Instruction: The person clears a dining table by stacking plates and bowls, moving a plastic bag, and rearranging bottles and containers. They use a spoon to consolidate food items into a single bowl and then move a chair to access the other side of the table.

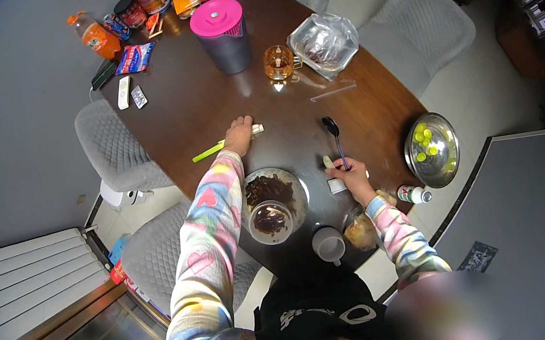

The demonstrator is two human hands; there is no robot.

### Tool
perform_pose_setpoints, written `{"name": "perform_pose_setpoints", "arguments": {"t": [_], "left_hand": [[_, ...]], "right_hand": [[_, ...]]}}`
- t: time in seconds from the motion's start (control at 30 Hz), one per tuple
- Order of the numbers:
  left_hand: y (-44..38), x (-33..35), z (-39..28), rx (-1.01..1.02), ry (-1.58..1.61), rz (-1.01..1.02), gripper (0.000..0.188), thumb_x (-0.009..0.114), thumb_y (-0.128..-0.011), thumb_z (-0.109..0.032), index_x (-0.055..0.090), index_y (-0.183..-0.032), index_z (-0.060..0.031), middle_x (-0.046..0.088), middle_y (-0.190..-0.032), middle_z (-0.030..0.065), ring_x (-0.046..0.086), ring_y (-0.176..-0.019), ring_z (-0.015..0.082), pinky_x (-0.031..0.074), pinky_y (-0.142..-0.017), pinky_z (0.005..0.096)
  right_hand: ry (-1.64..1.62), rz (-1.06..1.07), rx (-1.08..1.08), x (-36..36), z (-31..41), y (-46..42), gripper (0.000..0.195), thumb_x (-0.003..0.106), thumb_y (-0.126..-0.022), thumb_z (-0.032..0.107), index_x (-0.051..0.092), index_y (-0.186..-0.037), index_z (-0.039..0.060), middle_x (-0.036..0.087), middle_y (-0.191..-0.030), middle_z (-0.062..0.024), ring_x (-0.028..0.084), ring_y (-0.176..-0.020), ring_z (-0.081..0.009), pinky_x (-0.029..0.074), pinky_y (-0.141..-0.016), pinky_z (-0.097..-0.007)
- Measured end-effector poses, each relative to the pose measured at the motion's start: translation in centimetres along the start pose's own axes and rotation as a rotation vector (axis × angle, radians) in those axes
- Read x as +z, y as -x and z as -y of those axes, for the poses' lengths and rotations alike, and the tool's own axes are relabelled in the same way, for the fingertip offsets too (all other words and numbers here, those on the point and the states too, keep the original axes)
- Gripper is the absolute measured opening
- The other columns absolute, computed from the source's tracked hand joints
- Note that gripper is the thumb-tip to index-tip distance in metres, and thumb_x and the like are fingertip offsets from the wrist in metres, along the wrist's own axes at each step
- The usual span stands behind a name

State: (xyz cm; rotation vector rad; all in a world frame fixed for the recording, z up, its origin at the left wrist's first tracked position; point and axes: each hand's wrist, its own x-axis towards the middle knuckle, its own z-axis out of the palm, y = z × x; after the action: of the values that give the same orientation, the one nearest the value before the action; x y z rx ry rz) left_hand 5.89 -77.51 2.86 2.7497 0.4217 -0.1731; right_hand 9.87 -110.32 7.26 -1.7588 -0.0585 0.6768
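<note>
My left hand (238,135) is on a bright green and white long-handled tool (208,152) lying on the dark wooden table; its working end is partly hidden. My right hand (352,176) has its fingers around a small pale piece (328,162) and the handle of a dark spoon (331,126), whose bowl points away from me; how firmly it grips them is unclear. A white rectangular item (337,185) lies below those fingers. Between my arms, a round tray (302,203) holds dark brown matter. A clear tub (270,222) with dark glossy contents stands on the tray's near side.
A grey mug (328,244), a bag of food (360,232) and a white bottle (414,195) are near the close edge. A steel bowl (445,141) with green pieces is right. Farther away are a pink-lidded pitcher (223,43), a glass mug (278,63) and a bagged foil tray (324,45).
</note>
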Motion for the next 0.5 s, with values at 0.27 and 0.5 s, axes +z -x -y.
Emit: {"name": "perform_pose_setpoints", "arguments": {"t": [0.27,0.5], "left_hand": [[2.7,-3.8,4.4,-0.092,0.162,-0.202,0.023,0.056,-0.081,-0.015,0.050,-0.100,-0.0023,0.052,-0.097,0.0216,0.052,-0.092,0.0385,0.043,-0.078,0.0439],[11.3,-9.1,10.0,-0.520,0.925,-0.269,0.025,0.051,-0.085,-0.019,0.041,-0.103,-0.0041,0.057,-0.076,0.0091,0.056,-0.062,0.0193,0.046,-0.053,0.0317]], "right_hand": [[-0.633,0.398,0.520,-0.9,3.5,1.2,0.014,0.061,-0.081,0.013,0.050,-0.074,0.0133,0.032,-0.050,0.0086,0.025,-0.037,-0.0021,0.015,-0.034,-0.0204],[-0.590,0.471,0.496,1.4,3.9,2.4,0.009,0.063,-0.080,0.011,0.054,-0.079,0.0127,0.036,-0.052,0.0083,0.027,-0.037,-0.0014,0.016,-0.034,-0.0192]]}}
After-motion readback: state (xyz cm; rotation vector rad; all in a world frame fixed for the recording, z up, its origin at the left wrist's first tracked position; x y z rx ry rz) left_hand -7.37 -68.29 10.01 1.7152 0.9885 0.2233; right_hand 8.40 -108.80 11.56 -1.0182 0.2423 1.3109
